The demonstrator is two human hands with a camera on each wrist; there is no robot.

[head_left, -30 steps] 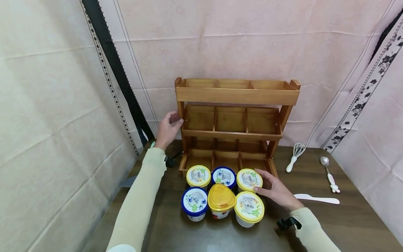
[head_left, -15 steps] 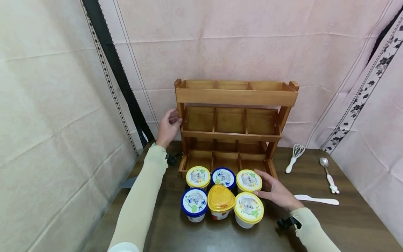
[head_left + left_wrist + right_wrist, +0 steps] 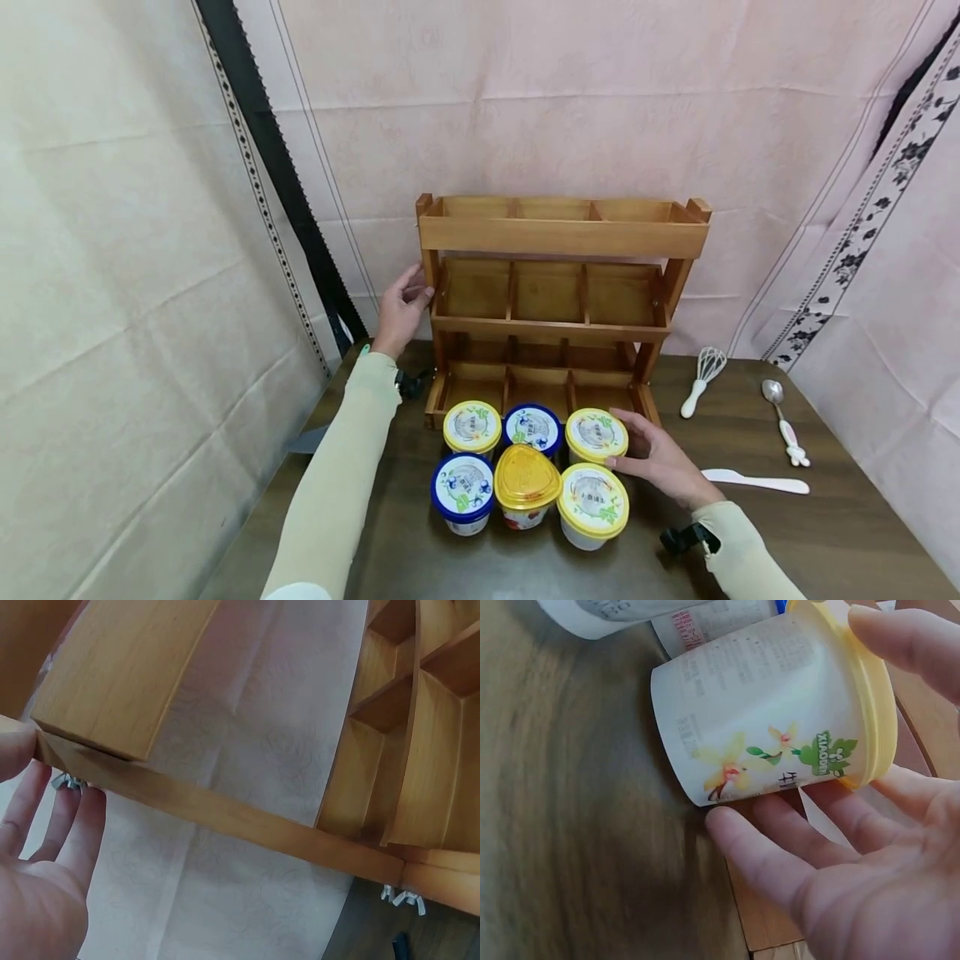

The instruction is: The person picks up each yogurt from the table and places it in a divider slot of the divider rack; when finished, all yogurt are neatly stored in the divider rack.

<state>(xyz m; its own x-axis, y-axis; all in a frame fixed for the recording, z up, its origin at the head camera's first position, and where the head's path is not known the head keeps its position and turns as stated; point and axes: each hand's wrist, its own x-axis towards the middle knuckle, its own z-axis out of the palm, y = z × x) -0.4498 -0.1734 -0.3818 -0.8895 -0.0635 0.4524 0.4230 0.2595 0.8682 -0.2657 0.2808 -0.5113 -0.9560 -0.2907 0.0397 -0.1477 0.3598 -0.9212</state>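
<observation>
A dark brown wood-grain desk (image 3: 420, 558) carries everything, its surface faintly glossy toward the front. Toward its back stands a three-tier wooden rack (image 3: 562, 239). Just before the rack are six lidded tubs, close together in two rows of three: in the rear row a left yellow-lidded tub (image 3: 472, 425), a blue-lidded tub (image 3: 532, 428) and a right yellow-lidded tub (image 3: 597, 435); in the front row another blue-lidded tub (image 3: 462, 492), an orange-yellow-lidded tub (image 3: 527, 479) and a front yellow-lidded tub (image 3: 593, 500). Whether the right rear base fully touches the desk is unclear. On the right side lie a white-handled whisk (image 3: 701, 385), a metal spoon (image 3: 787, 432) with a white-and-pink handle, and, nearer the front, a white spreading knife (image 3: 757, 481).
</observation>
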